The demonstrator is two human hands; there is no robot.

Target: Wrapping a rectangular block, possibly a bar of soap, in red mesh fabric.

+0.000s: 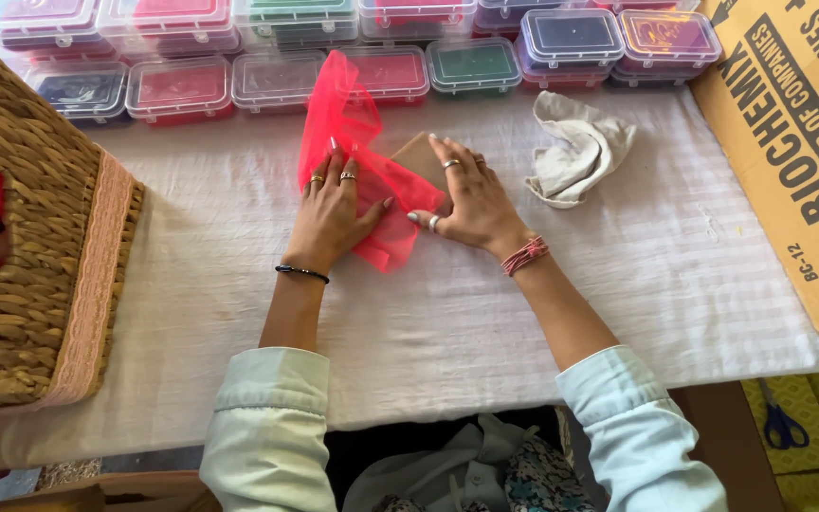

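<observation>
While the left hand [332,210] lies flat on red sheer fabric [357,161], the right hand [466,199] presses open-fingered on a brown card [416,155]. Both rest on the white-clothed surface [428,313], a crumpled rag [580,152] nearby.

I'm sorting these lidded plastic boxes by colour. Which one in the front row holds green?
The green box, front row, just right of the upright red net fabric and beyond the right hand. Its front-row neighbours show red, dark blue or purple.
</observation>
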